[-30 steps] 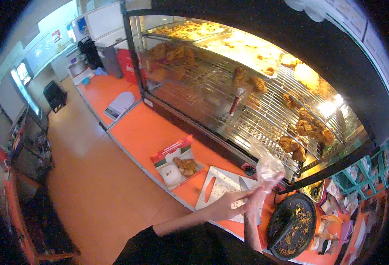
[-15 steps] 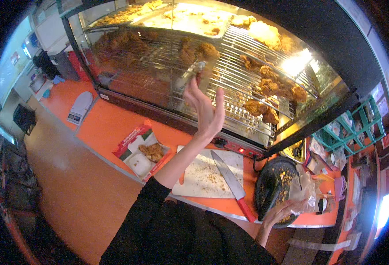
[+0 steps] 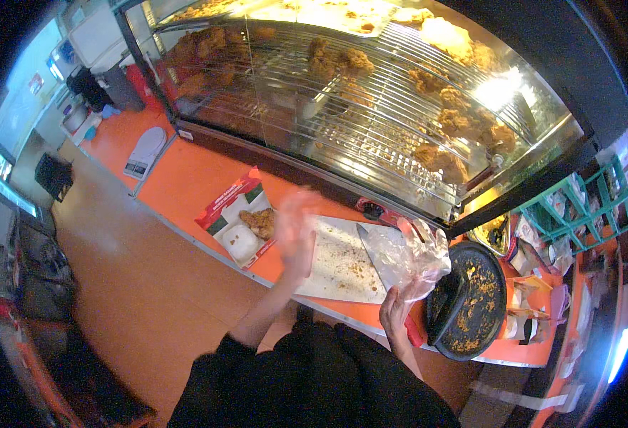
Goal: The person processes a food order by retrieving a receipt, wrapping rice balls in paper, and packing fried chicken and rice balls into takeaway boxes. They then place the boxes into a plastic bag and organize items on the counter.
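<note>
My left hand (image 3: 296,232), bare and smeared by motion, is over the left end of the white cutting board (image 3: 339,267); its fingers cannot be made out. A loose clear plastic glove (image 3: 417,267) covers my right hand (image 3: 406,282), whose fingers are spread above the board's right end. Under that hand lies a knife (image 3: 371,253), its blade partly hidden and its red handle beside the board. Left of the board, an open red and green carton (image 3: 230,221) holds a fried chicken piece (image 3: 259,222) and a white lidded cup (image 3: 241,243).
A glass-fronted heated cabinet (image 3: 221,153) with fried chicken (image 3: 456,110) on wire racks spans the back; tongs (image 3: 322,98) lie inside. A crumb-strewn black pan (image 3: 474,303) stands at right, near teal baskets (image 3: 574,203). A kitchen scale (image 3: 146,151) sits at far left.
My left hand has come down from the cabinet, by the tongs, to the board. My gloved right hand has moved left from above the black pan to over the knife.
</note>
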Demonstrator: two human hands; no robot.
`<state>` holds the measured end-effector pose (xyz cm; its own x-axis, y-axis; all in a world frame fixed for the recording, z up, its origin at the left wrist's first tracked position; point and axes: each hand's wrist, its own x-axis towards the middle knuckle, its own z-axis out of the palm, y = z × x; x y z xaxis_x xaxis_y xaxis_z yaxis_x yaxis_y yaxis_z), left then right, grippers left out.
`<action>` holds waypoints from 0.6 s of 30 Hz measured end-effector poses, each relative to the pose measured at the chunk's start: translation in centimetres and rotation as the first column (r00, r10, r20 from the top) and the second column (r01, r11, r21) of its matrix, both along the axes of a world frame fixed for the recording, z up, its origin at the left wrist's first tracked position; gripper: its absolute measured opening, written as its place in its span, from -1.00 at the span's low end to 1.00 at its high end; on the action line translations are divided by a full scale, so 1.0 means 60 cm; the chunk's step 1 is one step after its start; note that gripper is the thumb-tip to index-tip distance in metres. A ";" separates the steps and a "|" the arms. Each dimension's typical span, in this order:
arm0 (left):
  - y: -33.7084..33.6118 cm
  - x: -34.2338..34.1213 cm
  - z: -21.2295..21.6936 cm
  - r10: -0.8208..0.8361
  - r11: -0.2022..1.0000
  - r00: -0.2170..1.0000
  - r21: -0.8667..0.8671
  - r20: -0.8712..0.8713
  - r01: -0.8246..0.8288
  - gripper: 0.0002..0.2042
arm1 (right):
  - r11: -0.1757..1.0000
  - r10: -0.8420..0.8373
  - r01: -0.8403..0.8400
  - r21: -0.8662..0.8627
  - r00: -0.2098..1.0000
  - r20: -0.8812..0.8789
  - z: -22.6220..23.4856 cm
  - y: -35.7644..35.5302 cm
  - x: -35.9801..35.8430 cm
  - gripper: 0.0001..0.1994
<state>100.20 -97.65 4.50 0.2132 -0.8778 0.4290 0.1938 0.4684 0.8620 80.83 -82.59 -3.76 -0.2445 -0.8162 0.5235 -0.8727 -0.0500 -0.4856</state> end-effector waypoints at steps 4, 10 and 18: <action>0.026 0.187 -0.147 0.578 0.506 0.476 0.166 0.663 -0.846 -0.42 | 0.998 0.044 -0.046 0.039 0.998 0.044 -0.017 0.007 0.001 -0.45; 0.028 0.245 -0.245 0.174 0.449 0.316 0.210 0.933 -0.869 -0.43 | 0.968 0.202 -0.217 -0.126 0.972 -0.122 0.018 -0.047 0.001 -0.53; 0.022 0.247 -0.227 0.211 0.634 0.551 0.316 0.808 -0.706 -0.47 | 0.559 0.238 -0.231 0.796 0.965 0.113 0.107 -0.015 -0.044 -0.42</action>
